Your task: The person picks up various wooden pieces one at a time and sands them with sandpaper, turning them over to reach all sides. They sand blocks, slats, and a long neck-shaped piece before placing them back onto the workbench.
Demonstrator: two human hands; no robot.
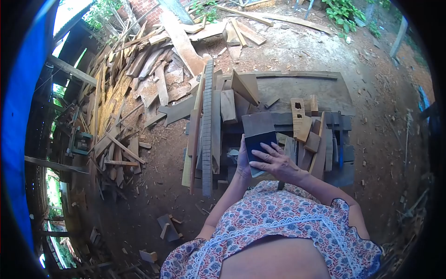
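A flat rectangular piece point(259, 122), brownish at its upper end and black below, is held tilted in front of my body. Along its left edge my left hand point(243, 159) grips it, the thumb upright at the side and the other fingers hidden behind. My right hand point(274, 160) lies across the black lower part with its fingers spread on the face. A pale strip shows beneath the piece at its bottom edge. Just beyond it is a wooden bench point(302, 93) with offcuts, among them a light block with two square holes point(298, 113).
A long notched strip point(208, 130) and other boards stand along the bench's left side. Scrap wood point(153, 69) is heaped at the back left. More offcuts point(168, 228) lie on the dirt floor. A blue sheet point(21, 121) hangs at the far left.
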